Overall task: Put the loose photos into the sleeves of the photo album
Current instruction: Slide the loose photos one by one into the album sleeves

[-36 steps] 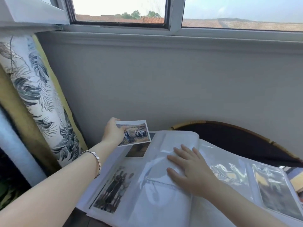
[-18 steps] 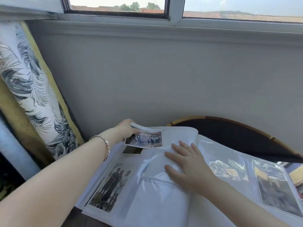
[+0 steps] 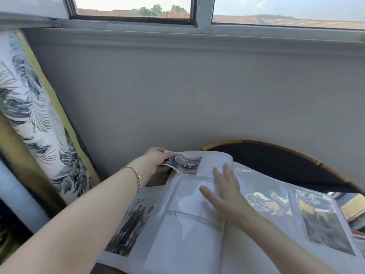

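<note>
At the album's far edge, left fingers pinch the photo's left end.

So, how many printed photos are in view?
5: loose colour print in the left hand; dark photo and group photo, left page; two glare-covered photos, right page. Others may be hidden.

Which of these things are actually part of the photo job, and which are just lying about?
Part of the job: loose photo, pinched in the left hand; photo album, lying open; right hand, flat on its page; sleeved group photo.

Just lying about: leaf-print cushion; dark cane-rimmed surface; window; bracelet on the left wrist.
</note>
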### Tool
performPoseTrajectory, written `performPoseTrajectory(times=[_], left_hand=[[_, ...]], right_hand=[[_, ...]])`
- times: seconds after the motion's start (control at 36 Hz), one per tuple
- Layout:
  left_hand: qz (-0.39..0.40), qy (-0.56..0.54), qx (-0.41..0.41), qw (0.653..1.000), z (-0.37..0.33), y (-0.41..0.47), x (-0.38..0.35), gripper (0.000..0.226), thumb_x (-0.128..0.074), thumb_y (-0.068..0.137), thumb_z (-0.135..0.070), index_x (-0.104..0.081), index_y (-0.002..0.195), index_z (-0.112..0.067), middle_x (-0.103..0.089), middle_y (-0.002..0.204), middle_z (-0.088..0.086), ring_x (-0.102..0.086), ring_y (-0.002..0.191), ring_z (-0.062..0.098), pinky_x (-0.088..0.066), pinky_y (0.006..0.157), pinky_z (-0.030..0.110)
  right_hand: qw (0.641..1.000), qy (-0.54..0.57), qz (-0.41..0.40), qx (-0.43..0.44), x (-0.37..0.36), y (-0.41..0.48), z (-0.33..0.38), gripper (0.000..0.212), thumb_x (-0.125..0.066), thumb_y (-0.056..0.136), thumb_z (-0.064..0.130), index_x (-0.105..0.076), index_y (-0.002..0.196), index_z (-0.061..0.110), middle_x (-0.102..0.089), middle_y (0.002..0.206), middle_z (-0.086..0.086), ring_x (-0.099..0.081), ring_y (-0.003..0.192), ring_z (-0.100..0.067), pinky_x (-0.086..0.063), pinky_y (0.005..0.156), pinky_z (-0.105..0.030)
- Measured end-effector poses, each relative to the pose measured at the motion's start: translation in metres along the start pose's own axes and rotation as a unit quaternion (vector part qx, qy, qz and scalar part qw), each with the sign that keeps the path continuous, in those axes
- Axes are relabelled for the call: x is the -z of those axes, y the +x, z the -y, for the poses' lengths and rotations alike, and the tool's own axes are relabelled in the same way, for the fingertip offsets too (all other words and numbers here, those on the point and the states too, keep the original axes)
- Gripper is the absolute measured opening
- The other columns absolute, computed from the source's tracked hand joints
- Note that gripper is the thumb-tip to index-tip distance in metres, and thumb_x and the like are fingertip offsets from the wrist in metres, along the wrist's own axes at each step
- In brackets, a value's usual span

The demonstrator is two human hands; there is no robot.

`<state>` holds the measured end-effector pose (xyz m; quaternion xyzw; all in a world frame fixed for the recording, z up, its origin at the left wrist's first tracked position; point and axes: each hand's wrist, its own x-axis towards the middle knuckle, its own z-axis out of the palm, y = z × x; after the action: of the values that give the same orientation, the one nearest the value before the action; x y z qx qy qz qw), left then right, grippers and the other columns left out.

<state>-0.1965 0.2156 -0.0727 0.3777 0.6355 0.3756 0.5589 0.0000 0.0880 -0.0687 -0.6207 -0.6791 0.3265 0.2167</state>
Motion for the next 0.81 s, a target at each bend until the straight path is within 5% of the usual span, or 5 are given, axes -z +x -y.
performPoseTrajectory(times=[0.06, 0.22, 0.5, 0.67, 0.81], left_hand=[[-0.005, -0.016, 0.009, 1.0, 0.0, -0.001, 0.005, 0.046, -0.061, 0.087, -0.002, -0.045, 0.131, 0.004, -0.062, 0.094, 0.015, -0.061, 0.062, 0.017, -0.053, 0.041, 0.024], [-0.047, 0.136, -0.049, 0.988, 0.008, 0.002, 0.017, 0.05, -0.073, 0.081, -0.014, -0.053, 0.127, -0.011, -0.06, 0.121, 0.013, -0.059, 0.11, 0.03, -0.049, 0.095, 0.041], [0.032, -0.029, -0.015, 0.999, 0.012, -0.011, -0.009, 0.051, -0.061, 0.087, 0.0, -0.045, 0.134, -0.01, -0.059, 0.11, 0.012, -0.059, 0.081, 0.021, -0.051, 0.065, 0.032], [0.005, 0.075, -0.094, 0.993, 0.002, -0.011, -0.015, 0.054, -0.066, 0.086, -0.011, -0.045, 0.136, -0.013, -0.056, 0.127, 0.011, -0.058, 0.102, 0.024, -0.049, 0.073, 0.027], [-0.057, 0.219, -0.179, 0.957, -0.004, -0.013, -0.007, 0.047, -0.068, 0.083, -0.009, -0.047, 0.125, -0.007, -0.061, 0.108, 0.014, -0.058, 0.094, 0.026, -0.042, 0.077, 0.027]], right_hand=[[1.0, 0.018, 0.005, 0.009, 0.006, 0.001, -0.002, 0.061, -0.042, 0.096, 0.038, -0.014, 0.148, 0.025, 0.015, 0.156, 0.008, 0.017, 0.142, -0.007, 0.002, 0.114, -0.029], [0.999, -0.025, -0.006, 0.047, 0.013, 0.001, -0.01, 0.06, -0.053, 0.092, 0.034, -0.027, 0.145, 0.027, -0.001, 0.157, 0.01, 0.004, 0.143, -0.005, -0.005, 0.112, -0.024], [0.998, -0.011, -0.017, 0.058, 0.021, 0.006, -0.019, 0.079, -0.07, 0.077, 0.045, -0.032, 0.143, 0.025, -0.018, 0.152, 0.018, -0.013, 0.14, -0.001, -0.018, 0.114, -0.025], [0.996, -0.032, -0.02, 0.075, 0.021, 0.009, -0.023, 0.082, -0.07, 0.074, 0.048, -0.032, 0.143, 0.025, -0.017, 0.153, 0.016, -0.011, 0.14, -0.004, -0.013, 0.111, -0.021], [0.997, -0.023, -0.025, 0.076, 0.018, 0.01, -0.023, 0.081, -0.07, 0.074, 0.047, -0.032, 0.143, 0.026, -0.017, 0.152, 0.017, -0.01, 0.139, -0.003, -0.011, 0.109, -0.019]])
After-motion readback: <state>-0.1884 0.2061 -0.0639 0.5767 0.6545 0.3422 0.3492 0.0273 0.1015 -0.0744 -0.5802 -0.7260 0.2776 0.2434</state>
